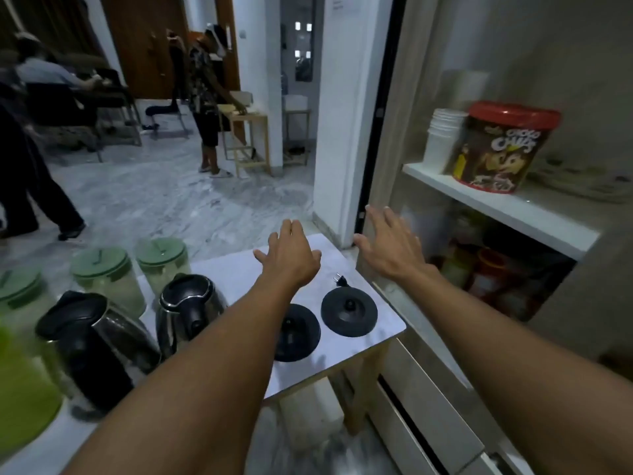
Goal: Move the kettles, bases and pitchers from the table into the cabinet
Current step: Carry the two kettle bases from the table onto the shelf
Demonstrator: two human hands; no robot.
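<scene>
Two steel kettles with black lids stand on the white table (239, 269): one kettle (188, 306) mid-table, a second kettle (92, 341) nearer me at left. Two round black bases lie at the table's right end, one base (349, 311) with its plug (340, 280) showing, the other base (301, 332) partly under my left forearm. Several clear pitchers with green lids (106, 275) (162, 260) stand behind the kettles. My left hand (291, 258) hovers open above the table's far end. My right hand (394, 248) is open at the cabinet's edge, holding nothing.
The open cabinet (496, 207) on the right has a white shelf with a red-lidded cereal tub (503, 149) and stacked white cups (442, 138); jars fill the lower shelf. People stand and sit in the room behind, near a wooden stool (250, 142).
</scene>
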